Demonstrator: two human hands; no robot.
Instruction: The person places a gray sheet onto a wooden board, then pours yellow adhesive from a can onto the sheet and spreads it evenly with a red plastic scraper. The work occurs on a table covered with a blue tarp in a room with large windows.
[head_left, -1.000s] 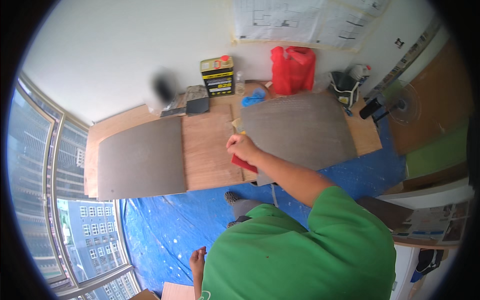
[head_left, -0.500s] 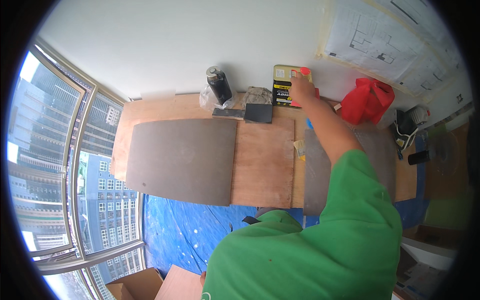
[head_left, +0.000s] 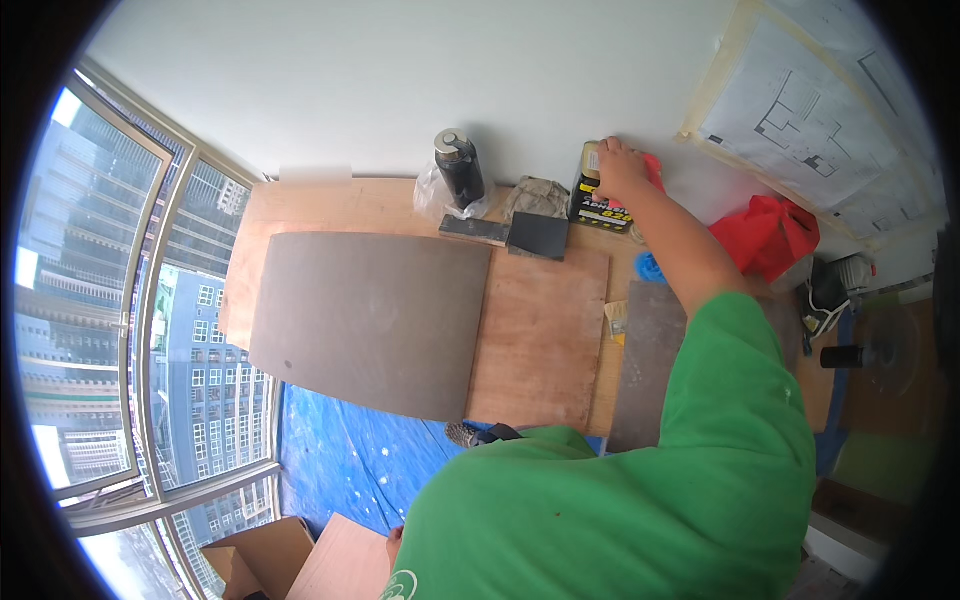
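My right hand [head_left: 622, 168] reaches forward to a yellow-and-black rectangular adhesive can [head_left: 590, 205] by the wall. Its fingers are closed over the can's top, hiding much of the upper part. Something red shows just behind the hand. At the lower edge, only a bit of my left hand [head_left: 394, 545] appears beside a pinkish plywood board [head_left: 345, 563]. My green shirt hides most of it, so its grip is not visible. Left of the can lie a dark flat block [head_left: 538, 236] and a crumpled beige cloth [head_left: 538, 197].
A large grey-brown sheet [head_left: 370, 320] and bare plywood [head_left: 540, 335] cover the worktop. A black flask [head_left: 460, 175] stands near the wall; a red bag [head_left: 765, 238] sits at the right. Blue sheeting [head_left: 340, 450] covers the floor near a cardboard box [head_left: 265, 555]. Windows line the left.
My right hand has moved from the can's front to its top and covers more of it. The view has shifted slightly, and a shoe now shows below the worktop.
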